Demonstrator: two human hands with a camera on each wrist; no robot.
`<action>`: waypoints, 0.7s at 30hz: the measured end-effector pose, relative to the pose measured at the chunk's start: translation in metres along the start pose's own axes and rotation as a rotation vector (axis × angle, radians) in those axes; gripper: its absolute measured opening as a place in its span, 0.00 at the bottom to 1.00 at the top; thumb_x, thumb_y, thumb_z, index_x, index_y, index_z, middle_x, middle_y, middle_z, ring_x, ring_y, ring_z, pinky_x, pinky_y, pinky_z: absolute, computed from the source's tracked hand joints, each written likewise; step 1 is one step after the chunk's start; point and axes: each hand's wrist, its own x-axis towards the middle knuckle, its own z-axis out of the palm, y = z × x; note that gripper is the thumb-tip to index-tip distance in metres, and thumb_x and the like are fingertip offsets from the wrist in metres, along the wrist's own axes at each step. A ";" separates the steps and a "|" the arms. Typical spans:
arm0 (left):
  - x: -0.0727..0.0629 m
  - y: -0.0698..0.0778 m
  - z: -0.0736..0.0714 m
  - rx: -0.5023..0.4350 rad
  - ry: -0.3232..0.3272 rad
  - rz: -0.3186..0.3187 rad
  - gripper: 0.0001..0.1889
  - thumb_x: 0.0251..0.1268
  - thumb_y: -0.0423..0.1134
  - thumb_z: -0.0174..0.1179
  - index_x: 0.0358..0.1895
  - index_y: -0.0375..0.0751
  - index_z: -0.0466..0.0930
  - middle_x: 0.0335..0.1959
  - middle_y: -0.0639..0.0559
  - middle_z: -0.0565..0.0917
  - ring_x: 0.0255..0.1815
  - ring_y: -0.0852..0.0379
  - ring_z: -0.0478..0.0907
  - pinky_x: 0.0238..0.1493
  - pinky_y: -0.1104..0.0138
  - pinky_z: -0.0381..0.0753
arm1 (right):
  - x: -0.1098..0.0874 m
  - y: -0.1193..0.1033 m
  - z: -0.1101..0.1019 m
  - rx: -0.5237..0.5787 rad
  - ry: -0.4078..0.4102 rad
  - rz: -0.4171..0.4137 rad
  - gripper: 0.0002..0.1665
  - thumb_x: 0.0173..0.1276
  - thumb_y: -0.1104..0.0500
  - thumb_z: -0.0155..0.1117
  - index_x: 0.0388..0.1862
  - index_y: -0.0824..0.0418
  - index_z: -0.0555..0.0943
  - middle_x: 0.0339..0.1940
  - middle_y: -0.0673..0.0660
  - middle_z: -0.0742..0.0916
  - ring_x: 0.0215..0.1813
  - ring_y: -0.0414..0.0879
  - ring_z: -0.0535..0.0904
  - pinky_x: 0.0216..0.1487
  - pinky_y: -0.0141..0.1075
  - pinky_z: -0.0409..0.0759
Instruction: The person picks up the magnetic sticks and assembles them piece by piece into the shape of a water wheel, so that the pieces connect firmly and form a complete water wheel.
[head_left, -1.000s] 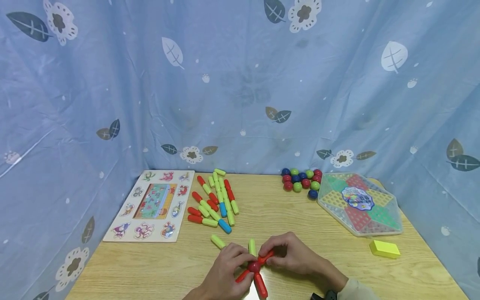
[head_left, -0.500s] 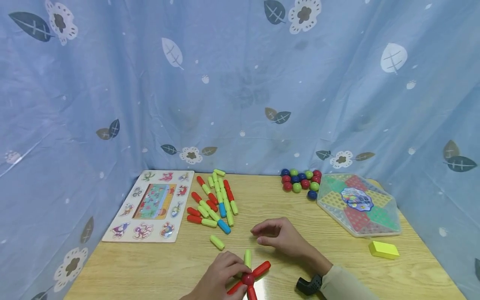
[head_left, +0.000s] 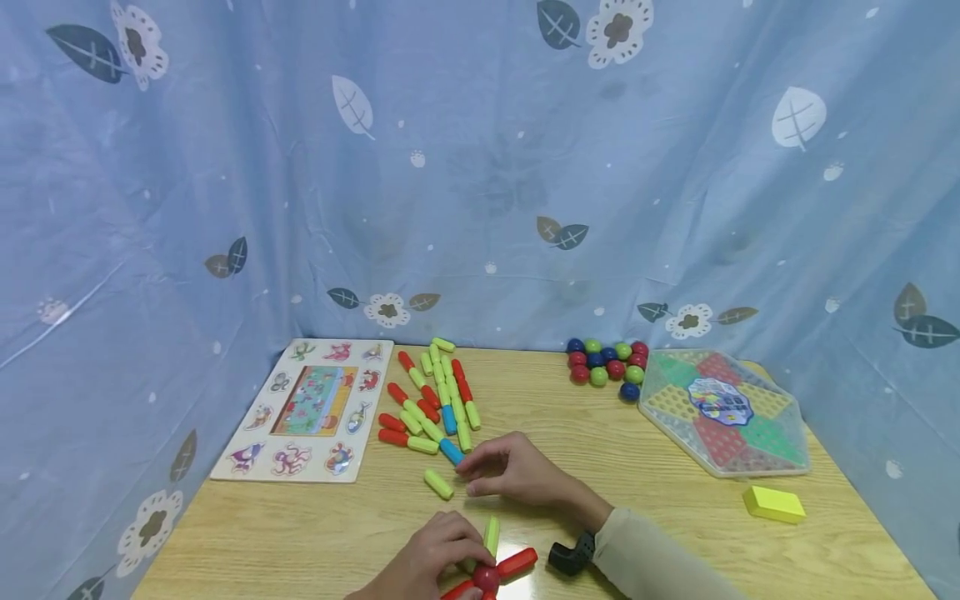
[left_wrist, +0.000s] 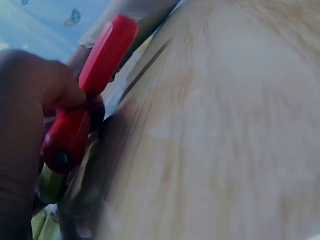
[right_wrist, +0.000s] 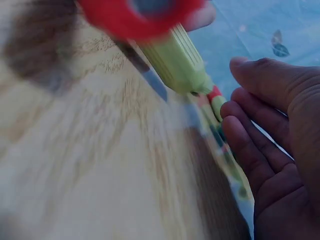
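Note:
My left hand (head_left: 442, 552) grips a dark red ball (head_left: 487, 578) low in the head view. Short ribbed rods stick out from this ball, among them a red rod (head_left: 517, 564) and a yellow-green rod (head_left: 491, 536). The left wrist view shows the thumb at the ball between two red rods (left_wrist: 108, 55). My right hand (head_left: 517, 473) holds nothing; its fingers are loosely bent over the table. Just left of its fingertips lies a single yellow-green rod (head_left: 438, 484), and the blue end (head_left: 452, 452) of a joined stick is close by.
Several joined red, green and blue sticks (head_left: 427, 400) lie beyond, beside a sea-animal puzzle board (head_left: 232, 417). At the back right are several coloured balls (head_left: 598, 377), a hexagonal game box (head_left: 723, 412) and a yellow block (head_left: 775, 504). A blue curtain (head_left: 480, 208) surrounds the table.
My right hand has let go of the red rod and moved left and away, toward the loose green rod. The left hand has drawn the ball with its rods slightly nearer.

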 end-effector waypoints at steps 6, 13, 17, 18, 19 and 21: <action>-0.004 -0.001 -0.005 -0.093 -0.053 -0.049 0.14 0.72 0.44 0.73 0.58 0.58 0.88 0.48 0.64 0.86 0.53 0.68 0.78 0.59 0.72 0.78 | 0.015 -0.003 0.011 -0.100 -0.016 0.000 0.17 0.69 0.57 0.83 0.56 0.55 0.92 0.52 0.50 0.95 0.53 0.40 0.91 0.59 0.34 0.88; -0.004 -0.001 -0.006 -0.098 -0.053 -0.052 0.15 0.71 0.43 0.73 0.58 0.59 0.88 0.48 0.64 0.85 0.53 0.68 0.79 0.62 0.71 0.78 | 0.027 -0.009 0.018 -0.197 -0.033 -0.040 0.21 0.65 0.55 0.86 0.56 0.54 0.92 0.52 0.47 0.95 0.56 0.37 0.91 0.59 0.31 0.87; -0.004 -0.001 -0.007 -0.092 -0.057 -0.054 0.14 0.72 0.43 0.72 0.58 0.58 0.88 0.47 0.63 0.86 0.53 0.68 0.79 0.61 0.71 0.77 | 0.031 -0.010 0.018 -0.286 -0.044 -0.053 0.16 0.68 0.59 0.83 0.55 0.53 0.92 0.49 0.45 0.94 0.51 0.32 0.89 0.54 0.28 0.87; -0.004 -0.001 -0.007 -0.094 -0.058 -0.058 0.14 0.72 0.43 0.72 0.58 0.58 0.88 0.47 0.63 0.86 0.53 0.68 0.79 0.60 0.71 0.78 | 0.031 -0.010 0.017 -0.310 -0.044 -0.054 0.16 0.69 0.61 0.81 0.54 0.53 0.92 0.49 0.45 0.94 0.49 0.31 0.89 0.53 0.27 0.87; -0.004 -0.001 -0.007 -0.098 -0.060 -0.064 0.14 0.72 0.43 0.72 0.58 0.58 0.88 0.48 0.63 0.86 0.53 0.68 0.79 0.60 0.71 0.78 | 0.032 -0.010 0.017 -0.329 -0.044 -0.056 0.15 0.69 0.62 0.80 0.54 0.53 0.92 0.48 0.45 0.94 0.48 0.29 0.88 0.52 0.27 0.87; -0.004 -0.001 -0.007 -0.112 -0.064 -0.084 0.14 0.73 0.44 0.72 0.58 0.58 0.88 0.48 0.63 0.86 0.52 0.68 0.79 0.59 0.71 0.78 | 0.031 -0.010 0.016 -0.355 -0.045 -0.063 0.15 0.69 0.65 0.78 0.53 0.53 0.93 0.47 0.45 0.94 0.46 0.28 0.87 0.50 0.26 0.86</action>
